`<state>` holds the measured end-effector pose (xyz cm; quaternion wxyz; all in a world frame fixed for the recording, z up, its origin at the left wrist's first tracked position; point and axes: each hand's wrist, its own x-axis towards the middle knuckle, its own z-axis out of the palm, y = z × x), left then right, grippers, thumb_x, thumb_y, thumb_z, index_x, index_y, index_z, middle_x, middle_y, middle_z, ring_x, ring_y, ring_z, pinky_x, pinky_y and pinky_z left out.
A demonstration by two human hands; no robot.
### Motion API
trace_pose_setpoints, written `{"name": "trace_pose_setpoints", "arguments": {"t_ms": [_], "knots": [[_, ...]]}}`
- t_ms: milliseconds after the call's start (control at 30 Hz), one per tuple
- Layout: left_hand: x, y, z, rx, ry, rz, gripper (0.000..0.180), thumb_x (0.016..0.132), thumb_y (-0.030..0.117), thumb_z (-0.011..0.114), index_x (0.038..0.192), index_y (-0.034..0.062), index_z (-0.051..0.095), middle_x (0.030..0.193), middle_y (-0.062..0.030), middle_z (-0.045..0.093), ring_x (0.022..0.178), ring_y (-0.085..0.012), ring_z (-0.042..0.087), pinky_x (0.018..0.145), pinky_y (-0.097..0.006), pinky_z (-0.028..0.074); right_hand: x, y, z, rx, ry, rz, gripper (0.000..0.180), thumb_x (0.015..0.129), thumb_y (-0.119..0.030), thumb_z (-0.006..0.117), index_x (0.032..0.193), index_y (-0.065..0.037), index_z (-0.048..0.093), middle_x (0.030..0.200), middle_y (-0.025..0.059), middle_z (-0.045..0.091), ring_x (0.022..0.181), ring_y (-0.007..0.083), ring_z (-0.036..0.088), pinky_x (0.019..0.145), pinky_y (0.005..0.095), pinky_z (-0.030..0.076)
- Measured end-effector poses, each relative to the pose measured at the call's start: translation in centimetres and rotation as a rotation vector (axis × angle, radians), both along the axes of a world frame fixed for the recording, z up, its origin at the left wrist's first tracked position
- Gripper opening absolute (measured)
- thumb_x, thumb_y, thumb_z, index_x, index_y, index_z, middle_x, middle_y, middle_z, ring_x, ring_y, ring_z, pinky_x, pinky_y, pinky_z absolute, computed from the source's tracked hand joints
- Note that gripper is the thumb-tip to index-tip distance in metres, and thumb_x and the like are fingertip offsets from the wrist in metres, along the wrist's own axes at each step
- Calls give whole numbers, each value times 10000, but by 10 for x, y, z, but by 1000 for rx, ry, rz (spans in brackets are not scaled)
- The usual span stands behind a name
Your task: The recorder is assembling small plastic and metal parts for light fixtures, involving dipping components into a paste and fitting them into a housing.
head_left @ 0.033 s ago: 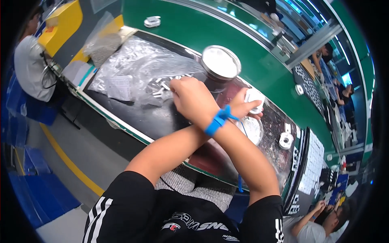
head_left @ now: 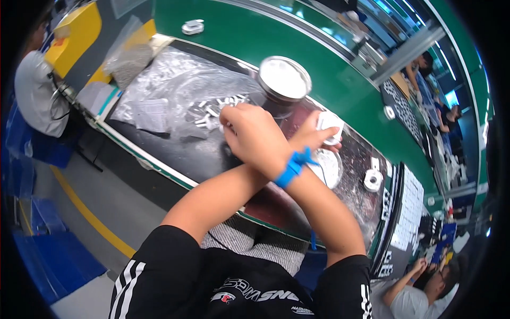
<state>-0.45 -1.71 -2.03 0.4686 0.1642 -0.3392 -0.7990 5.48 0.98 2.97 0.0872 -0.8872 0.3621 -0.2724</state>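
Housing (head_left: pixel 330 126), white, rounded-square, plastic-looking, at 2 o'clock from frame ctr, pinched in L hand (head_left: pixel 311 133). I'd guess it's light, stiff, a bit slick; grip side edges. R hand (head_left: pixel 252 130): fingers curled, can't tell if holding. At its 10 o'clock, small white tubular pcs (head_left: pixel 212 111) by crinkled clear plastic bag (head_left: pixel 183 80).

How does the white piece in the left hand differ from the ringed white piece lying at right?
The squarish white piece is held in the left hand; the ringed piece lies unheld. Fingers partly cover the squarish white piece, while the ringed piece is uncovered. Both are white.
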Motion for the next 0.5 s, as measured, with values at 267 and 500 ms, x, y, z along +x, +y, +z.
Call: {"name": "trace_pose_setpoints", "arguments": {"t_ms": [267, 500], "knots": [[13, -1, 11, -41, -1, 64, 390, 912, 100, 651, 1176, 20, 375, 974, -151, 630, 790, -213, 685, 642, -320, 601, -143, 150, 9, 281, -337, -460, 139, 718, 33, 730, 835, -11, 669, 818, 52, 685, 626, 84, 569, 540, 212, 414], [13, -1, 16, -101, 14, 70, 373, 912, 127, 664, 1168, 14, 418, 988, -163, 648, 830, -223, 693, 702, -317, 607, -201, 194, -46, 150, -182, -670, 138, 753, 9, 732, 872, -39, 680, 837, 101, 687, 733, 272, 632, 656, 337, 508]]}}
